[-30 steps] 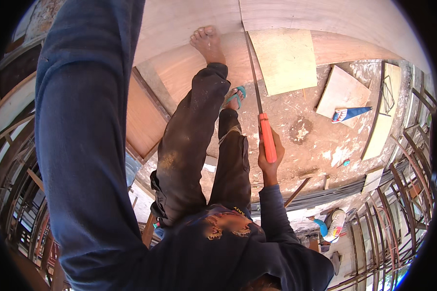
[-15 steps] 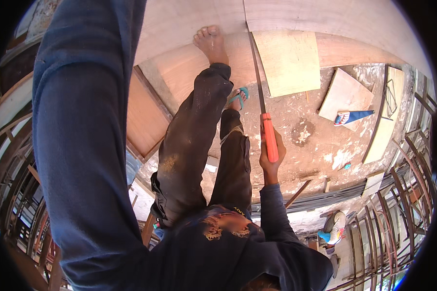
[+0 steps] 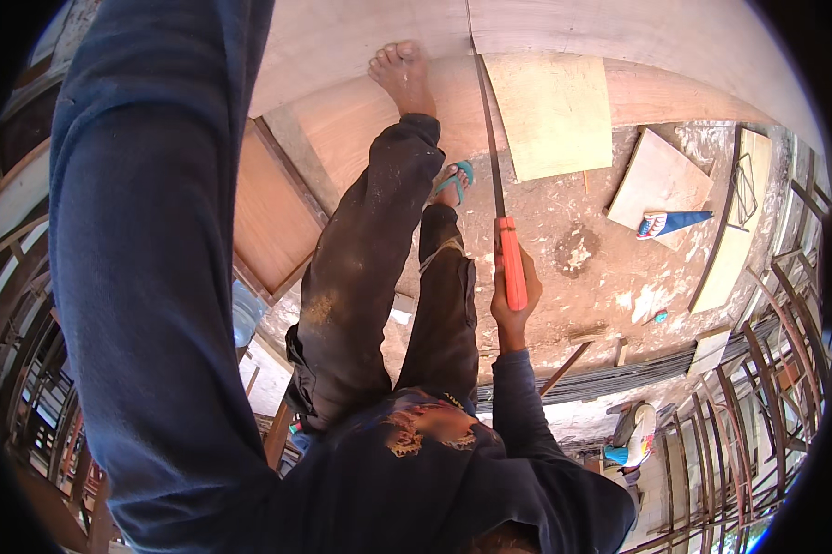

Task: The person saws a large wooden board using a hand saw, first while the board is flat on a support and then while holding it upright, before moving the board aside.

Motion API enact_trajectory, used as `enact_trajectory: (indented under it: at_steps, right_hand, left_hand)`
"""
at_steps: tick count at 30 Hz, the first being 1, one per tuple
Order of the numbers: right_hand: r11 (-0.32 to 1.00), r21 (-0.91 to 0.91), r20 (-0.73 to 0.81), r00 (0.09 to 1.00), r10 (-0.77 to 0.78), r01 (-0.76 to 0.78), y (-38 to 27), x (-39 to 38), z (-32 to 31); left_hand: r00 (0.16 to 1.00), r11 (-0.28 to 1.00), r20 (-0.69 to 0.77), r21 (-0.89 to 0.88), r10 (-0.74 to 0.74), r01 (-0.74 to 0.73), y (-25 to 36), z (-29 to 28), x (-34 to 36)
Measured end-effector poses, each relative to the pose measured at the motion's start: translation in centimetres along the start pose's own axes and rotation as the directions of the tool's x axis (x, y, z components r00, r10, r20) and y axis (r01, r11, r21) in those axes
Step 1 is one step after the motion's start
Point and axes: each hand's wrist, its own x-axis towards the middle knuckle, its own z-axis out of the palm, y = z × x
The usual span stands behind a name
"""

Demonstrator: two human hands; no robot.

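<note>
My right hand [image 3: 511, 316] grips the orange handle [image 3: 510, 254] of a hand saw. Its long blade [image 3: 490, 138] runs up into a narrow cut in a large pale plywood sheet [image 3: 619, 28] at the top. My left arm [image 3: 153, 258] reaches up along the left side toward that sheet, and the hand on it is out of sight. My bare foot [image 3: 400, 78] rests on the plywood, left of the blade. My other foot [image 3: 451, 185], in a teal flip-flop, is lower. A light yellow board [image 3: 550, 115] lies right of the blade.
A square board [image 3: 651, 180] with a blue-bladed saw [image 3: 679, 222] lies on the stained floor [image 3: 564, 305]. A long board [image 3: 730, 249] holds a wire frame. A framed panel [image 3: 273, 212] is at left, bundled rods [image 3: 591, 383] below, racks at both rims. A co-worker [image 3: 633, 434] is at lower right.
The saw in my right hand has shifted slightly rightward in the view, and my left arm a little leftward. The co-worker at lower right has changed posture.
</note>
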Motion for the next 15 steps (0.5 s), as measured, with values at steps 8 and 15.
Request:
enact_trajectory:
  at_steps: [8, 15]
  right_hand:
    - [0.984, 0.025, -0.139, 0.975, -0.172, 0.177, 0.5, 19.1, 7.9]
    - [0.998, -0.056, 0.045, 0.998, 0.037, -0.034, -0.4, -1.6, -0.6]
  left_hand:
    - [0.996, 0.998, 0.076, 0.033, 0.042, -0.045, 2.0, 0.2, -1.5]
    - [0.995, 0.989, -0.064, 0.134, 0.076, -0.067, -1.5, 0.6, 0.4]
